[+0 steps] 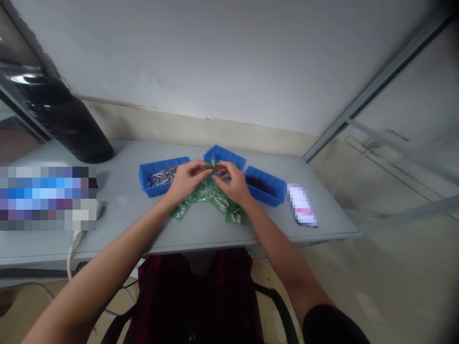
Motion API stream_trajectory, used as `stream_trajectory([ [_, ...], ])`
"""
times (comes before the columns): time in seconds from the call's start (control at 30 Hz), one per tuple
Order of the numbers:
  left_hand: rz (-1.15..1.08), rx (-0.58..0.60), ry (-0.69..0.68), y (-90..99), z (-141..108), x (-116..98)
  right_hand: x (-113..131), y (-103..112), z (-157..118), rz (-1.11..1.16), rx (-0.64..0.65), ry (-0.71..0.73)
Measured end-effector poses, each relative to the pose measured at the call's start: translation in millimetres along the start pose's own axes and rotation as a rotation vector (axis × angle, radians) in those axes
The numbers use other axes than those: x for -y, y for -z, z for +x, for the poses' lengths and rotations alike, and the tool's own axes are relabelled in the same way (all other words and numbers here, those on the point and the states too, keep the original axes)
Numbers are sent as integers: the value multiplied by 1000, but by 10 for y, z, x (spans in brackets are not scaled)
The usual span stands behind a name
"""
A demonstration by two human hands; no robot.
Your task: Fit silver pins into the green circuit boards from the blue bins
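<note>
Both hands meet above the middle of the table, holding a small green plastic bag (214,161) between their fingertips. My left hand (189,177) pinches its left side, and my right hand (232,180) grips it from the right. What the bag contains is too small to tell. Beneath the hands lie several green plastic bags (219,200) with small pale and metal pieces inside. By my left hand stands a blue bin (150,168) of loose metal screws or pins (163,177). A second blue bin (225,154) sits behind the hands, and a third blue bin (267,195) with dark pieces is at the right.
A tall black bottle (77,124) stands at the back left. Left of the bins is a blurred-out screen (43,193) and a white plug with a cable (73,243). A phone (301,205) lies at the right. A wall backs the table (122,224); a metal frame (380,81) rises at right.
</note>
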State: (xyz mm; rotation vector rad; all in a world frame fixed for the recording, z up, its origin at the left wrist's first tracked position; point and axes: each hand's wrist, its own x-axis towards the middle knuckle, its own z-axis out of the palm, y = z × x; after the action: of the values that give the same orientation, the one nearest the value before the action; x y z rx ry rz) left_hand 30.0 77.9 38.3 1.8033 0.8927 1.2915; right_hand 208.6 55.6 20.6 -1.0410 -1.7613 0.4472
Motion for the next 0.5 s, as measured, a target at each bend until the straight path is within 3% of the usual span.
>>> stream_trajectory([
  [0.27,17,122,-10,-9,-24,-35,-44,-32,0,-35,-19,10],
  [0.5,16,-33,-15,-7,14,34,38,25,5,-15,-78,-15],
])
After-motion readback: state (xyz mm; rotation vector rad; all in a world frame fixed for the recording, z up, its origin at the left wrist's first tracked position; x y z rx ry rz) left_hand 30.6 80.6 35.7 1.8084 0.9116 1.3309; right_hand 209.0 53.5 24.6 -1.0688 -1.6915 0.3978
